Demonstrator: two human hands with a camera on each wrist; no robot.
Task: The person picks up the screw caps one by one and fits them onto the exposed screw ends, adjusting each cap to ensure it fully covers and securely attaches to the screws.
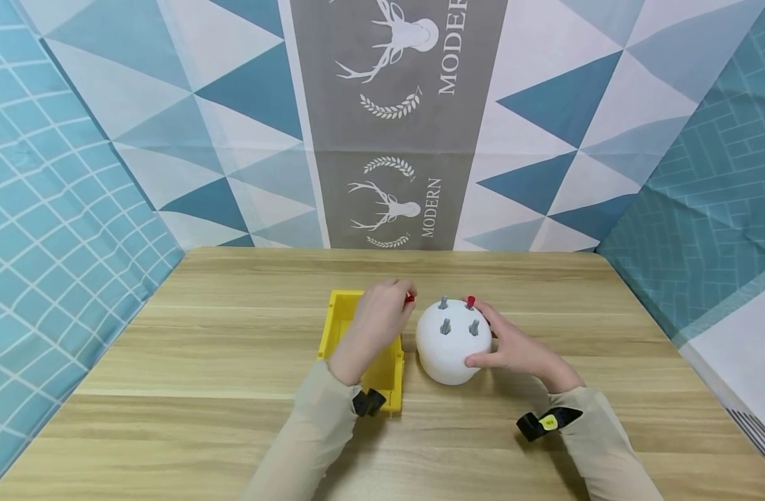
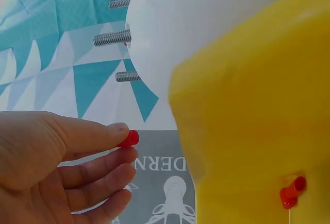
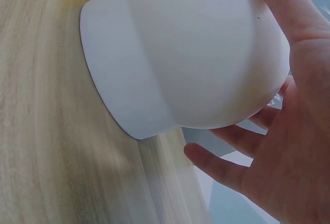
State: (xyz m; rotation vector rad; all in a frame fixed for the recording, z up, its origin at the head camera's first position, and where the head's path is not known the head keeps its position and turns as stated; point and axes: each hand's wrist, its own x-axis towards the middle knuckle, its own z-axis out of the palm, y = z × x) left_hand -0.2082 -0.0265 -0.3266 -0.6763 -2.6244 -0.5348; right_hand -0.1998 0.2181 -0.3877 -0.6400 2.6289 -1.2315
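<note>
My left hand [image 1: 382,313] pinches a small red cap [image 2: 133,138] between thumb and index finger, its other fingers loosely bent. It hangs over the far right side of a yellow bin [image 1: 325,332], left of a white rounded body [image 1: 451,358] on a narrower base. Metal threaded studs [image 1: 445,326] stick up from the body's top; another red cap [image 1: 470,302] sits on the far right one. My right hand [image 1: 516,346] holds the white body from its right side, thumb in front and fingers behind. In the right wrist view, the body's base [image 3: 116,69] rests on the table.
Inside the yellow bin lie loose red caps [image 2: 294,188], seen in the left wrist view; my left forearm hides part of the bin. The wooden table [image 1: 200,348] ends at a patterned cloth backdrop [image 1: 388,139], with blue cloth on both sides.
</note>
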